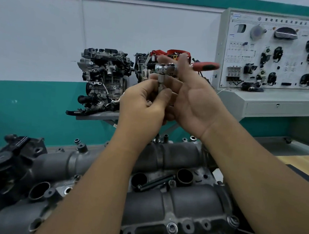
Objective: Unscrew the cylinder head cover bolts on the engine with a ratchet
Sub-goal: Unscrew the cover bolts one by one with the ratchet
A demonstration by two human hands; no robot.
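Observation:
A grey cylinder head cover (189,201) fills the bottom of the view, with open round wells and several bolts in its flanges. One bolt (171,228) sits in the near flange. A loose dark bolt (155,183) lies across the middle of the cover. Both hands are raised above the engine. My right hand (193,99) grips the ratchet (166,69) at its chrome head, and the red and black handle sticks out to the right. My left hand (143,102) pinches the socket extension (161,83) hanging below the ratchet head.
Two display engines (104,78) stand on a grey shelf by the far wall. A training panel (275,53) with mounted car parts sits on a grey cabinet at right. A wooden bench top (304,163) edges in at right.

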